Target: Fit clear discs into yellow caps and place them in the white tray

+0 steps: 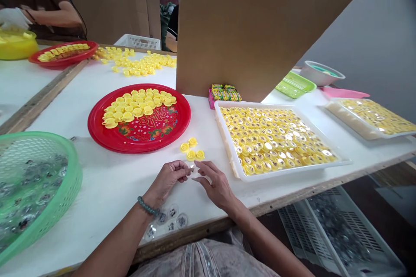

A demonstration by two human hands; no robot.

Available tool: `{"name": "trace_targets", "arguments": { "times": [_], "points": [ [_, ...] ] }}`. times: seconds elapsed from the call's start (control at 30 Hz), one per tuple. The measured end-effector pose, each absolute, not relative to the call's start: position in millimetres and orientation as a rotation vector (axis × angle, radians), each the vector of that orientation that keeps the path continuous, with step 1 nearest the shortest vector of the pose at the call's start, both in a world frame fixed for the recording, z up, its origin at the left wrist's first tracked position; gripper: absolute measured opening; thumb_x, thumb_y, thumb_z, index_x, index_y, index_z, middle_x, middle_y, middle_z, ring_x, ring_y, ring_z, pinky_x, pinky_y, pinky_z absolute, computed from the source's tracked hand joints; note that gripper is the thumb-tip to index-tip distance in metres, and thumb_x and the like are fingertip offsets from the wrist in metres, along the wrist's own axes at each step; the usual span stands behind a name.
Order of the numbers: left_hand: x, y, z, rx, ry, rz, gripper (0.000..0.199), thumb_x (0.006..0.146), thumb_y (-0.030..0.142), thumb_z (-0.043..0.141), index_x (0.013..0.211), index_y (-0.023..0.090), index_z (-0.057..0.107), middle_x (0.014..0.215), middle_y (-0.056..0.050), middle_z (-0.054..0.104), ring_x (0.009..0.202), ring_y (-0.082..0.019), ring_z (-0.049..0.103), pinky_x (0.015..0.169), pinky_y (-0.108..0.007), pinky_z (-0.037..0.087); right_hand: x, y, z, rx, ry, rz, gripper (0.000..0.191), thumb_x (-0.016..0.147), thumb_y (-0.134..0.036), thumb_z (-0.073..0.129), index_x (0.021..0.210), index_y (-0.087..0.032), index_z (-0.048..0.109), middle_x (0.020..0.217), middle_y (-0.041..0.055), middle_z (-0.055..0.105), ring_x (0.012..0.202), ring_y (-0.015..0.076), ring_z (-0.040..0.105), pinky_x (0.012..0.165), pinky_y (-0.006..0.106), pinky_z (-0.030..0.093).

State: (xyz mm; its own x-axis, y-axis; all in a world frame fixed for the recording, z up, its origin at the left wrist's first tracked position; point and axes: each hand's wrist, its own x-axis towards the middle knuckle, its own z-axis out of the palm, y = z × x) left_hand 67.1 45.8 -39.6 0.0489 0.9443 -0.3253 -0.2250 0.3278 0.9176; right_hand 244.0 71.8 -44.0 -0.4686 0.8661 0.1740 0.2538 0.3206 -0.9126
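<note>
My left hand (170,177), with a beaded bracelet on its wrist, is closed in a pinch on something small that I cannot make out. Close beside its fingertips is my right hand (214,181), thumb and forefinger apart with no object visible between them. Just beyond both hands lie several small yellow cup-shaped pieces (191,154). Several clear round discs with printed pictures (173,210) rest on the table near my left wrist. Farther off, a red tray (139,147) carries rows of yellow cups (130,110). To the right, a white tray (232,165) is filled with yellow cups topped by printed discs (269,138).
At left stands a green basket (76,169) of clear discs. A cardboard panel (240,30) rises behind a pink box of small packets (212,100). Another filled tray (351,123) is at right. Across the table, a person wears a white glove (14,18).
</note>
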Motion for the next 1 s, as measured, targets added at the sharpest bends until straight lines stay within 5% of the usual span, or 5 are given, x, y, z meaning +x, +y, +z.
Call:
{"name": "trace_targets", "arguments": {
  "times": [0.13,0.37,0.5,0.6,1.0],
  "points": [
    [73,50,-38,0.867,1.096,0.997,0.010,0.071,0.025,0.062,0.070,0.015,0.060,0.066,0.001,0.057,0.059,-0.010,0.049,0.058,-0.023,0.037,251,75,-40,-0.876,-2.148,0.908,0.034,0.085,-0.019,0.056,0.119,-0.025,0.057,0.110,0.0071,0.058,0.098,0.0179,0.057,0.085,0.032,0.048],
    [77,59,-29,1.283,1.343,0.849,0.014,0.079,0.028,0.053,0.081,0.017,0.061,0.073,-0.001,0.061,0.061,-0.013,0.052,0.060,-0.027,0.043,252,76,-49,-1.066,-1.987,0.949,0.021,0.074,-0.018,0.067,0.095,-0.019,0.062,0.083,0.0016,0.059,0.070,0.0123,0.057,0.067,0.025,0.049],
    [71,81,-21,2.054,1.624,0.738,0.033,0.079,0.013,0.049,0.110,0.019,0.059,0.114,-0.008,0.061,0.100,-0.022,0.055,0.089,-0.037,0.043,254,78,-55,-1.132,-1.896,0.854,0.017,0.074,-0.019,0.066,0.090,-0.019,0.060,0.081,0.0015,0.057,0.067,0.0120,0.054,0.066,0.025,0.048],
    [70,95,-18,2.371,1.537,0.508,0.041,0.075,0.005,0.052,0.114,0.017,0.056,0.114,-0.009,0.062,0.110,-0.024,0.050,0.095,-0.039,0.042,257,79,-56,-1.125,-1.894,0.815,0.019,0.075,-0.018,0.064,0.094,-0.020,0.059,0.086,0.0027,0.058,0.070,0.0126,0.054,0.067,0.025,0.048],
    [61,53,-30,2.209,1.587,0.602,0.042,0.079,0.024,0.061,0.120,0.016,0.052,0.120,-0.011,0.057,0.112,-0.024,0.047,0.098,-0.038,0.039,260,77,-60,-1.102,-1.990,0.850,0.023,0.077,-0.020,0.064,0.099,-0.020,0.060,0.084,0.0022,0.060,0.070,0.0129,0.055,0.069,0.025,0.048]
  ]
}}
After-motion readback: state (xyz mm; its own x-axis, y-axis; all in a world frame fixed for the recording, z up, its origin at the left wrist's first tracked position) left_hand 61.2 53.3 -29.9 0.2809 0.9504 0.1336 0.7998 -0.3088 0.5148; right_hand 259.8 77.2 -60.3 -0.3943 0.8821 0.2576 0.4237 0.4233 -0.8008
